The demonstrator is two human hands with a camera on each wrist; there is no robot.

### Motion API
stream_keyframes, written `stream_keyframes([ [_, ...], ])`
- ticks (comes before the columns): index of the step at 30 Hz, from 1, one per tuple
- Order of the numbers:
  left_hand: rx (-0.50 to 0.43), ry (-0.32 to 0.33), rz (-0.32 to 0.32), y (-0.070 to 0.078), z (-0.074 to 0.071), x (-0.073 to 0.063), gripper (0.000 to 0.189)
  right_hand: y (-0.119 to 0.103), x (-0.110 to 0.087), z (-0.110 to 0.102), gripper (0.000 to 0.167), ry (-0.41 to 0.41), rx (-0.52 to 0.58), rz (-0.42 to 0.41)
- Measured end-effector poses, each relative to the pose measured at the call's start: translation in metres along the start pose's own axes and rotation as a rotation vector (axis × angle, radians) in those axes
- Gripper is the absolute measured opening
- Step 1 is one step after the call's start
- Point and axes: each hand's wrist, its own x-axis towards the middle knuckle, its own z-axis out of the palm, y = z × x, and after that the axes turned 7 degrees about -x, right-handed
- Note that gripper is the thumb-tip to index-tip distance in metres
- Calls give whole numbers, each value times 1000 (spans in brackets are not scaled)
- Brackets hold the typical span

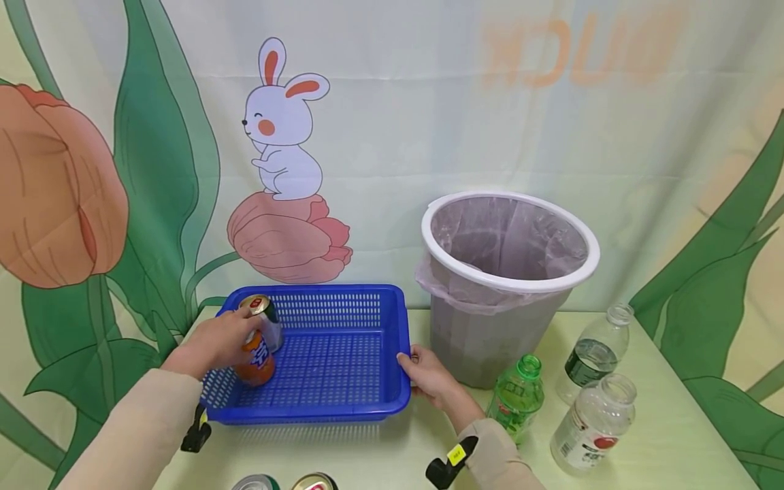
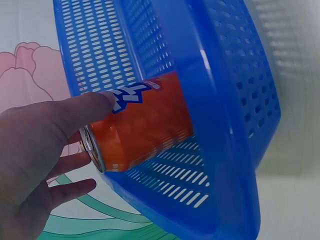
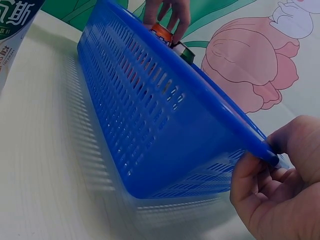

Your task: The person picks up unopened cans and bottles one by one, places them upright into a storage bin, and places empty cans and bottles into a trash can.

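My left hand [image 1: 223, 340] reaches over the left side of a blue plastic basket [image 1: 404, 347] and holds an orange soda can [image 1: 257, 367] near its top. The thumb presses the can's side in the left wrist view, while some fingers stand off behind its rim. Right behind this can, a second can [image 1: 272, 330], silver and dark green, stands in the basket. With thumb and curled fingers, my right hand [image 1: 429, 374] grips the basket's right rim. The left hand's fingers are partly hidden behind the orange can in the head view.
A grey bin [image 1: 490, 340] with a white rim and liner stands behind right. On the right are a green bottle [image 1: 517, 398], a clear bottle [image 1: 594, 357] and a clear jar [image 1: 591, 429]. Two can tops, one silver [image 1: 256, 483] and one gold [image 1: 314, 482], show at the front edge.
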Motion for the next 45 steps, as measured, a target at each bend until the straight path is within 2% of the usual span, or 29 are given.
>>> stream_keyframes([
  [9,24,39,50,10,-8,-2,37,-2,-3,0,33,-6,-6,-10],
  [18,51,88,96,15,-8,-4,36,-2,-5,0,36,-12,-10,-3],
  [23,23,126,128,19,-11,-8,35,-3,-4,0,35,-10,-6,2],
  [38,21,283,231,28,-26,-27,19,-4,-2,-1,32,-12,-5,-10],
  [45,56,314,268,37,-31,-37,23,-2,-3,-1,31,-19,0,-9],
])
